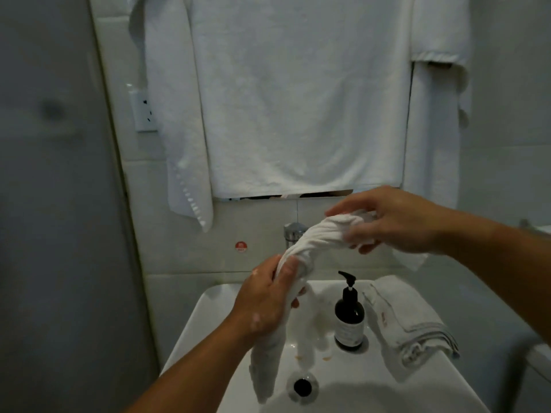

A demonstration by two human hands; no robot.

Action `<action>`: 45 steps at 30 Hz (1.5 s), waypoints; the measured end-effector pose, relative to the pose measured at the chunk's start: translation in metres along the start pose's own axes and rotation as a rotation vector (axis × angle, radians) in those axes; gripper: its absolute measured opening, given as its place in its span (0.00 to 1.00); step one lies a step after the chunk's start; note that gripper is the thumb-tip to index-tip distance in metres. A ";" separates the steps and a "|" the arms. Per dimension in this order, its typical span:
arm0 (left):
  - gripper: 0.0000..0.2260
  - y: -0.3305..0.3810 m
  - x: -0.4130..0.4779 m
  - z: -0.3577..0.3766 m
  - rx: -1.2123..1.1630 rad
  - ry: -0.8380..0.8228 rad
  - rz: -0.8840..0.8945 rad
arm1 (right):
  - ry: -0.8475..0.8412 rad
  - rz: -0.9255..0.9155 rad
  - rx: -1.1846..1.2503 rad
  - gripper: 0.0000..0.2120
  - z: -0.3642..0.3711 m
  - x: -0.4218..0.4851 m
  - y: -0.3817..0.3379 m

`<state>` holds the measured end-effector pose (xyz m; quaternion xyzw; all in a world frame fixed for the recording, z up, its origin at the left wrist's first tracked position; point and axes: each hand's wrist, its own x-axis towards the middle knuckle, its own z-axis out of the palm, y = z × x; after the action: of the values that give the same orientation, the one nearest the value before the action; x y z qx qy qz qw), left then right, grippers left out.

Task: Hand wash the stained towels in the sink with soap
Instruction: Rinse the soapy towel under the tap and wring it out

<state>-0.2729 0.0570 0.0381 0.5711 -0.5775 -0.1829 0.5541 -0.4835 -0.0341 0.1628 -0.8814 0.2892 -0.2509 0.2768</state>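
The sink [190, 329] fills the bottom centre, hemmed in by a grey wall [53, 204] on the left and hanging towels [298, 99] across the top. A soap bottle [349, 317] and a folded towel [408, 320] crowd its right rim. Over the basin, mid-frame, the white towel [316, 234] arcs, twisted like a rope. The left hand [265, 299] grips its lower part and the right hand [396, 222] clasps its upper end. Its tail hangs beside the drain [302, 386].

1. Two hands were counted: left hand [268, 302], right hand [396, 222].
2. One twisted towel [316, 236] was held.
3. One folded towel [408, 320] was recorded.
4. Three hanging towels [298, 99] were counted.
5. One pump bottle [349, 317] was listed.
6. There was one sink [387, 391], one drain [302, 386] and one wall socket [144, 111].
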 end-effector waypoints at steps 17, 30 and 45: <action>0.27 0.040 0.030 0.009 -0.177 -0.094 0.116 | 0.109 0.066 0.641 0.17 0.029 0.010 -0.031; 0.30 0.044 0.033 -0.024 -0.204 0.106 0.033 | 0.146 0.045 0.480 0.08 0.031 0.005 -0.002; 0.10 0.064 0.035 -0.017 -0.490 0.318 -0.049 | 0.300 0.188 0.745 0.17 0.062 -0.001 -0.002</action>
<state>-0.2787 0.0515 0.1127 0.4553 -0.4083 -0.2385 0.7544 -0.4465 -0.0105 0.1196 -0.6442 0.2950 -0.4379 0.5533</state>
